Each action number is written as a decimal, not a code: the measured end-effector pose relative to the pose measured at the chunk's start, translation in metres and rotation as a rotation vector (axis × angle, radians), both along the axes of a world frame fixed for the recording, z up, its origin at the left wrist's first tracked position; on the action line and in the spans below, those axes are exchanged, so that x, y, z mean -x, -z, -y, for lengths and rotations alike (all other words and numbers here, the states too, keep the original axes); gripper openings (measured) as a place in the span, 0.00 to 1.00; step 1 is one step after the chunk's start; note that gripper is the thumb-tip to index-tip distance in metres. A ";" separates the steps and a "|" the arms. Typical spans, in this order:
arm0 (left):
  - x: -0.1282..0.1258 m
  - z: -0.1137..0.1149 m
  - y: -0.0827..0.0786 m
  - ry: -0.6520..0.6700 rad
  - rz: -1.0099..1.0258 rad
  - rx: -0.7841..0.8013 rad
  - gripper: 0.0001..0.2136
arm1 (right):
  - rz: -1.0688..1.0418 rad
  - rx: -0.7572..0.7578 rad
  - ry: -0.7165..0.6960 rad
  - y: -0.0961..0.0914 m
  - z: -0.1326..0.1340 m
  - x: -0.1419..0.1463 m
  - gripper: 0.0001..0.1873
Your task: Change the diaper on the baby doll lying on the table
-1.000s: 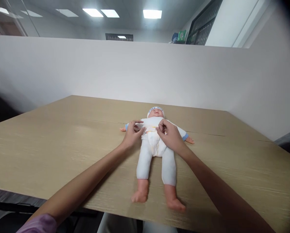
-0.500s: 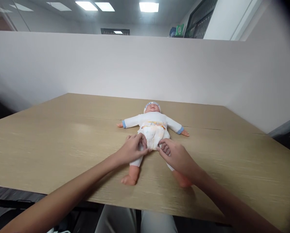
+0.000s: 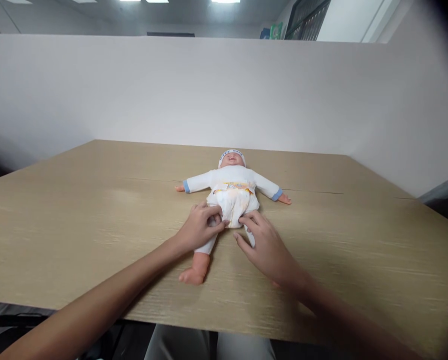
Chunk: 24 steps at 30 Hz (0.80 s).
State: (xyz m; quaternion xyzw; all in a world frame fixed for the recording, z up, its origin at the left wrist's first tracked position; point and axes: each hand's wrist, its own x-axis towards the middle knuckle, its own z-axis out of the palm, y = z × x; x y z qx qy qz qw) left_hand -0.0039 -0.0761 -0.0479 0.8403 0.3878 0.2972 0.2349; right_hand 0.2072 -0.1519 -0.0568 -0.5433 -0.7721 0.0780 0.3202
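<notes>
A baby doll [image 3: 231,185] in white clothes and a white cap lies on its back on the wooden table [image 3: 77,220], arms spread, head away from me. A diaper with a yellow band shows at its waist. My left hand [image 3: 201,230] is curled over the doll's left thigh, fingers pinching the white trouser fabric just below the diaper. My right hand [image 3: 267,247] lies over the other thigh, fingers gripping the trouser fabric there and hiding that leg. One bare foot [image 3: 189,275] shows below my left hand.
A white partition wall [image 3: 171,90] runs behind the table and along its right side. The table's near edge is just in front of my lap.
Both hands have slid from the doll's chest down to its thighs, taking the white trousers down with them and baring the diaper. The hands have barely shifted in the last half second.
</notes>
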 end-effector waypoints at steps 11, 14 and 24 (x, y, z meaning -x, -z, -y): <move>0.005 0.002 0.004 0.045 0.104 -0.055 0.10 | -0.046 0.072 0.016 -0.005 0.004 0.008 0.09; 0.005 0.001 0.003 0.079 0.090 -0.070 0.12 | -0.064 0.090 0.040 -0.006 0.000 0.008 0.06; 0.004 -0.005 0.006 0.012 0.221 0.197 0.14 | -0.312 0.132 0.139 -0.004 -0.013 -0.001 0.14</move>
